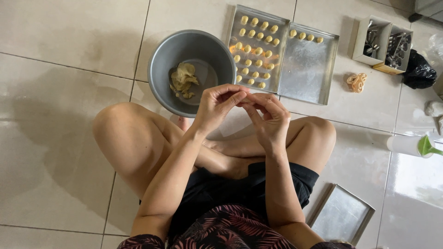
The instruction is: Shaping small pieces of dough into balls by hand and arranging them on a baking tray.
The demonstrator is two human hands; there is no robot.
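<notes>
I sit cross-legged on a tiled floor. My left hand (217,107) and my right hand (269,116) meet in front of me, fingertips pinched together; whatever small piece they hold is hidden by the fingers. Just beyond them stands a grey metal bowl (159,60) with a lump of pale yellow dough (183,79) at its bottom. To the right of the bowl lies a metal baking tray (281,44) filled with several rows of small dough balls (253,48). A second tray (308,69) beside it carries one short row of balls (305,36) along its far edge.
An empty metal tray (341,214) lies by my right hip. Two small boxes of metal cutters (383,44) stand at the far right, a black bag (419,70) next to them. An orange rubber-band bundle (356,82) and a white bottle with a green cap (413,145) lie on the floor.
</notes>
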